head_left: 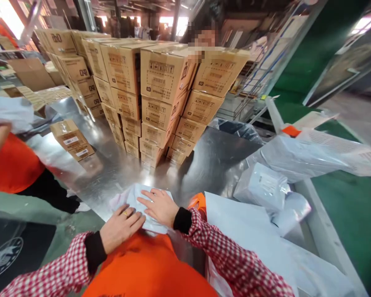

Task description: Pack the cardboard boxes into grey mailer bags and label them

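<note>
Resting on the white bag (155, 225) at the surface's (105, 179) near edge, L hand (123, 228) and R hand (160, 206) had grips spread; prob. mid-job on this one. Wrapped pkg (260, 183) to R looked done; stacked ctns (160, 78) beyond stood unwrapped.

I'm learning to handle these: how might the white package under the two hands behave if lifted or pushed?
The white package is probably floppy at its edges, since its wrapping looks thin and creased. Pushed, it may slide easily, as the metal table looks smooth and shiny. It seems unlikely to roll, lying low and fairly flat.
</note>
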Demonstrator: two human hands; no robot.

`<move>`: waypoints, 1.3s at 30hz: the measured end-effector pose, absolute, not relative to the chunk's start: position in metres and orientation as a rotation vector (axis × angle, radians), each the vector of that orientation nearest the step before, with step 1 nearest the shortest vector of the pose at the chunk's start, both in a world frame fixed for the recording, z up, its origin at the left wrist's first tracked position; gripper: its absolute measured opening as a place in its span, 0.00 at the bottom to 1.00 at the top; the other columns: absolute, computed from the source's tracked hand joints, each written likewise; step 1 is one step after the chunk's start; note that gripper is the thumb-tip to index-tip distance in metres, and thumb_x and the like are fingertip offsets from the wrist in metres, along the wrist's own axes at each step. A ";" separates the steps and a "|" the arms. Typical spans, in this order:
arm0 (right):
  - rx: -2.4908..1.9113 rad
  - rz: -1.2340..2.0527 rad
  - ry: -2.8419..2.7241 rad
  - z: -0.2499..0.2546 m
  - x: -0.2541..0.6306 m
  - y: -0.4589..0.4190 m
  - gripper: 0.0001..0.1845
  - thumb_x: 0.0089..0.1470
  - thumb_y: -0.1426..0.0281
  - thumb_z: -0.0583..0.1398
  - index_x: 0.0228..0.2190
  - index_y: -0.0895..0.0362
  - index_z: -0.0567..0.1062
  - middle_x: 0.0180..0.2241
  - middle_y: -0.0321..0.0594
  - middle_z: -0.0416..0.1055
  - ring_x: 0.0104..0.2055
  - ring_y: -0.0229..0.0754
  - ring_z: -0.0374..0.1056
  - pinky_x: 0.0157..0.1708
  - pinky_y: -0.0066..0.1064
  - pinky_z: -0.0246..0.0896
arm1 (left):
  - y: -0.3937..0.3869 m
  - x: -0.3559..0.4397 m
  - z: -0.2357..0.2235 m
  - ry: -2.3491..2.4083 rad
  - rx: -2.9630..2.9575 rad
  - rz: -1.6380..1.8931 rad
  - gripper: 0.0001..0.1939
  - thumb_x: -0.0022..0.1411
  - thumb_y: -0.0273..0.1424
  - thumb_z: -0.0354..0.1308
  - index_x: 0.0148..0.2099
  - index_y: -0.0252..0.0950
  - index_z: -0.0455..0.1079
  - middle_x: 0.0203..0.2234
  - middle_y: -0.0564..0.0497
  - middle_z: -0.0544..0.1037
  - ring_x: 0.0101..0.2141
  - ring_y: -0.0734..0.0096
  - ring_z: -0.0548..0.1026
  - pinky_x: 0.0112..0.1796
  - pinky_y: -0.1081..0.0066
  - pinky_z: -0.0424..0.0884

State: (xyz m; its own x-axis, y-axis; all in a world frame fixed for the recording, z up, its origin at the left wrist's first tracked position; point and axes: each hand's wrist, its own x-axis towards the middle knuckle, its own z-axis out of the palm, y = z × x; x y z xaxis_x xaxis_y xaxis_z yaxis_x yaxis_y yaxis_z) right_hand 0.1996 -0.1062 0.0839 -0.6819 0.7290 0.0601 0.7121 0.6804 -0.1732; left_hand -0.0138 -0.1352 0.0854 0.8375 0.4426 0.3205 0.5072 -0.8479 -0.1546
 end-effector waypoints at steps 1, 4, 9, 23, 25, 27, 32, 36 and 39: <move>-1.188 0.198 -2.772 0.084 0.200 -0.107 0.24 0.62 0.61 0.55 0.59 0.47 0.63 0.62 0.37 0.61 0.54 0.50 0.58 0.47 0.43 0.60 | -0.139 -0.018 0.080 -0.771 -2.756 -0.428 0.12 0.67 0.23 0.47 0.48 0.36 0.69 0.36 0.50 0.77 0.38 0.65 0.73 0.46 0.62 0.67; -1.175 0.179 -2.787 0.082 0.201 -0.107 0.25 0.63 0.60 0.54 0.60 0.47 0.63 0.62 0.38 0.60 0.55 0.51 0.58 0.48 0.44 0.60 | -0.162 -0.033 0.067 -0.833 -2.691 -0.643 0.14 0.68 0.23 0.44 0.35 0.36 0.69 0.26 0.50 0.74 0.32 0.66 0.71 0.39 0.65 0.68; -1.148 0.133 -2.795 0.080 0.202 -0.105 0.23 0.64 0.59 0.53 0.59 0.44 0.63 0.62 0.37 0.60 0.54 0.51 0.58 0.47 0.45 0.61 | -0.182 -0.033 0.096 -0.877 -2.770 -0.911 0.11 0.68 0.26 0.46 0.34 0.36 0.68 0.26 0.50 0.73 0.29 0.69 0.70 0.34 0.69 0.68; -1.181 0.106 -2.787 0.084 0.200 -0.110 0.23 0.65 0.59 0.51 0.59 0.45 0.63 0.62 0.39 0.61 0.55 0.49 0.58 0.47 0.44 0.61 | -0.047 -0.119 0.094 -2.831 -2.546 -0.457 0.24 0.52 0.53 0.53 0.23 0.36 0.67 0.15 0.50 0.70 0.19 0.65 0.71 0.24 0.68 0.69; -1.177 0.104 -2.790 0.085 0.199 -0.109 0.23 0.65 0.59 0.51 0.59 0.44 0.63 0.62 0.38 0.61 0.55 0.49 0.58 0.46 0.43 0.61 | -0.057 -0.116 0.106 -2.667 -2.375 -0.725 0.24 0.58 0.50 0.49 0.35 0.33 0.71 0.27 0.43 0.78 0.29 0.60 0.76 0.32 0.64 0.73; -1.167 0.099 -2.807 0.088 0.197 -0.108 0.23 0.64 0.59 0.52 0.59 0.45 0.64 0.61 0.39 0.61 0.55 0.50 0.58 0.46 0.43 0.62 | -0.074 -0.085 0.113 -2.232 -2.314 -1.069 0.25 0.65 0.45 0.44 0.51 0.32 0.68 0.44 0.39 0.78 0.43 0.59 0.77 0.44 0.61 0.73; -1.368 0.122 -2.730 0.100 0.194 -0.126 0.24 0.62 0.58 0.55 0.56 0.54 0.68 0.60 0.47 0.63 0.54 0.53 0.60 0.47 0.46 0.63 | -0.116 0.014 0.080 -1.435 -2.785 -0.661 0.30 0.69 0.43 0.40 0.63 0.26 0.59 0.58 0.33 0.68 0.60 0.49 0.64 0.55 0.49 0.63; -1.637 0.201 -2.488 0.088 0.202 -0.176 0.29 0.59 0.59 0.57 0.60 0.55 0.64 0.64 0.52 0.55 0.57 0.57 0.58 0.50 0.50 0.62 | -0.119 0.022 0.054 -1.495 -2.773 -0.473 0.42 0.65 0.54 0.42 0.64 0.21 0.57 0.62 0.30 0.62 0.63 0.43 0.58 0.55 0.46 0.62; -1.669 0.275 -2.330 0.058 0.221 -0.229 0.25 0.62 0.65 0.53 0.60 0.54 0.64 0.64 0.52 0.56 0.57 0.57 0.59 0.50 0.53 0.62 | -0.113 0.013 0.055 -1.494 -2.840 -0.397 0.51 0.58 0.61 0.46 0.65 0.20 0.55 0.63 0.28 0.58 0.64 0.41 0.55 0.57 0.45 0.60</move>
State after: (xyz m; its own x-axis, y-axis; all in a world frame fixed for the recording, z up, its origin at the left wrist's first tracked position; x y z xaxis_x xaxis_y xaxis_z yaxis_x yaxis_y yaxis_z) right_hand 0.2208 -0.2294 0.0575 -0.3052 0.9470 0.1006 0.8975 0.3214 -0.3021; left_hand 0.0125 -0.1132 0.0547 0.5437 0.8212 0.1730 0.7987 -0.5696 0.1940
